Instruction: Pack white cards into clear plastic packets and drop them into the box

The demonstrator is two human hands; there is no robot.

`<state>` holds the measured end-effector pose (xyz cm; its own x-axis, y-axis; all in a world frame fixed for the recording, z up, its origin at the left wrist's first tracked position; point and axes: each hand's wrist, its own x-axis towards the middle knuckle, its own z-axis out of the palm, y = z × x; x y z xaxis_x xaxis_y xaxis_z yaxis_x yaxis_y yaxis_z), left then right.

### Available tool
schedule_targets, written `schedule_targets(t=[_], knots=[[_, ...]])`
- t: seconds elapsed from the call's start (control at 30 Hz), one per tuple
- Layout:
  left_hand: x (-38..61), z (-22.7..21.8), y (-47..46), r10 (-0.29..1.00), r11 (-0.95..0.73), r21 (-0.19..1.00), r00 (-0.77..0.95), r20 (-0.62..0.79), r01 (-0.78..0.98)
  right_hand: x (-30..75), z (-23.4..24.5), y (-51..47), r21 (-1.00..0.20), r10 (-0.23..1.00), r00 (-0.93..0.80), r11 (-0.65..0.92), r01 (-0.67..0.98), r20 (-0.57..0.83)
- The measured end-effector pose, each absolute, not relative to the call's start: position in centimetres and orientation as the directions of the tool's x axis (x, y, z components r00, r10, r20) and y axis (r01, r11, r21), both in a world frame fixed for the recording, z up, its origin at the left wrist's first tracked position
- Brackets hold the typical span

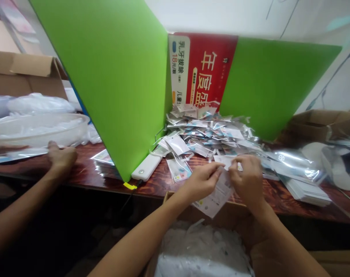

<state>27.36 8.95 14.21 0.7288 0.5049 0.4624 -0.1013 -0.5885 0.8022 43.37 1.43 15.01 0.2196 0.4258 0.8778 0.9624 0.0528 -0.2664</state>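
A white printed card packet (216,198) hangs tilted between my two hands, above an open cardboard box. My left hand (202,180) pinches its upper left edge between thumb and fingers. At its upper right edge, the curled fingers of my right hand (248,175) are closed on the packet, slightly blurred. Behind my hands, a large heap of similar packets (203,130) in clear plastic leans against the green panels. One loose packet (179,169) lies on the table in front of the heap.
A green panel (111,77) stands to the left, with a white power strip (147,167) at its foot. Stacked cards (307,192) lie right. Below me, the cardboard box (169,196) holds white material (203,250). Another person's hand (62,156) is by a plastic basin (42,134).
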Motion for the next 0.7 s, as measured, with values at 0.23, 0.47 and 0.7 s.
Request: schedule_targets(t=[0.23,0.47,0.7], knots=[[28.2,13.0,11.2,0.843,-0.183,0.964,0.473,0.255,-0.195,45.5,17.0,-0.4,-0.891,0.114,0.900,0.241,0.385,0.420],[28.6,12.9,11.3,0.862,-0.152,0.965,0.449,0.235,-0.213,39.8,18.8,-2.7,-0.779,0.946,0.125,0.166,0.605,0.299],[27.9,13.2,11.2,0.840,-0.052,0.955,0.504,0.201,-0.294,39.5,18.4,-2.6,-0.775,0.978,-0.207,0.130,0.619,-0.002]])
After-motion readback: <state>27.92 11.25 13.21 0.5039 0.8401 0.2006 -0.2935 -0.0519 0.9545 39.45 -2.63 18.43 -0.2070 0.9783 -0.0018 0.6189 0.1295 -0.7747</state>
